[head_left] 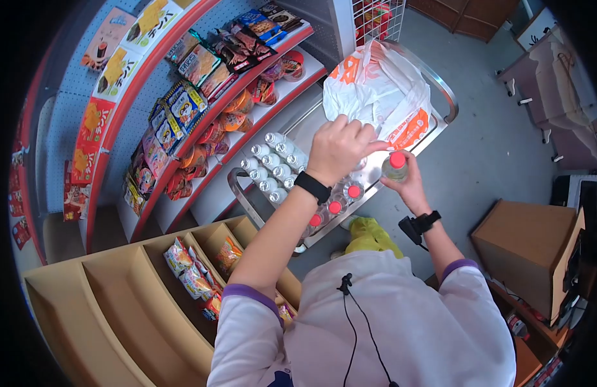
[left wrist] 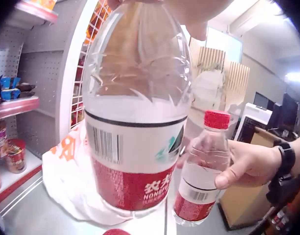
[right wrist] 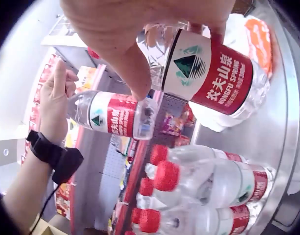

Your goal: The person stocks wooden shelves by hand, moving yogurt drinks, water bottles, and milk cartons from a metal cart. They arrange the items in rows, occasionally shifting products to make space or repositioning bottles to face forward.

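My left hand (head_left: 342,147) grips a clear water bottle (left wrist: 140,137) by its top, and the bottle hangs upright over the cart. A white and red label wraps its lower half; in the head view my hand hides most of it. Beside it, my right hand (head_left: 408,184) holds a second water bottle (head_left: 395,165) with a red cap, fingers and thumb around its upper body. This second bottle (left wrist: 201,171) carries the same label. Just below stand several red-capped bottles (right wrist: 213,183) on the metal cart (head_left: 369,193).
A white and orange plastic bag (head_left: 376,87) lies at the cart's far end. Several clear-topped bottles (head_left: 273,161) stand in rows on its left. Snack shelves (head_left: 202,122) run along the left. Tan bins (head_left: 124,297) are at the lower left, a cardboard box (head_left: 521,242) at right.
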`<state>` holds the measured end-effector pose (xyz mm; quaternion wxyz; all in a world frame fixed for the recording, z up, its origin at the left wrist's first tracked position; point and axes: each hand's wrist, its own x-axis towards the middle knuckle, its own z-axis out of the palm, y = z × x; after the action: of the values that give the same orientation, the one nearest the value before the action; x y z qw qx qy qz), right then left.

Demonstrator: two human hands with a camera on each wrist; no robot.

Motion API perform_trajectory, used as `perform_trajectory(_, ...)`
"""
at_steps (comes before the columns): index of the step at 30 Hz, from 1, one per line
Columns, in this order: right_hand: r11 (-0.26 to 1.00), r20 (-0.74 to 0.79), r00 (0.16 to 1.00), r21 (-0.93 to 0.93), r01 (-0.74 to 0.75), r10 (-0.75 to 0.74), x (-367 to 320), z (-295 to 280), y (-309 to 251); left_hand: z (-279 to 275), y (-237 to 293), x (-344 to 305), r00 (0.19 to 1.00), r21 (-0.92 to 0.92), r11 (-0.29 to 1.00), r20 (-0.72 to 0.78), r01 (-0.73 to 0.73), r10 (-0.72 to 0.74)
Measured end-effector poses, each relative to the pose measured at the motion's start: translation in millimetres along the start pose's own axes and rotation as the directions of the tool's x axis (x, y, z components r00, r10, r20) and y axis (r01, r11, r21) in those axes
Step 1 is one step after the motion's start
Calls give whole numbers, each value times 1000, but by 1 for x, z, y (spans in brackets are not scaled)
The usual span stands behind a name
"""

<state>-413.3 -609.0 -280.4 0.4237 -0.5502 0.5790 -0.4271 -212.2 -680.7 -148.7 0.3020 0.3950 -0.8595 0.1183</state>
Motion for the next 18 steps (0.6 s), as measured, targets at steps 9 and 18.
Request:
perform_trajectory(9,997,56,998,82,-8,3,24,71,69,88,-55,-33,975,139,989,210,43,-72)
perform_trajectory(18,999,160,987,39,-28,21,31,88,86,136,-73,-76,918,87,995,389,46,-76)
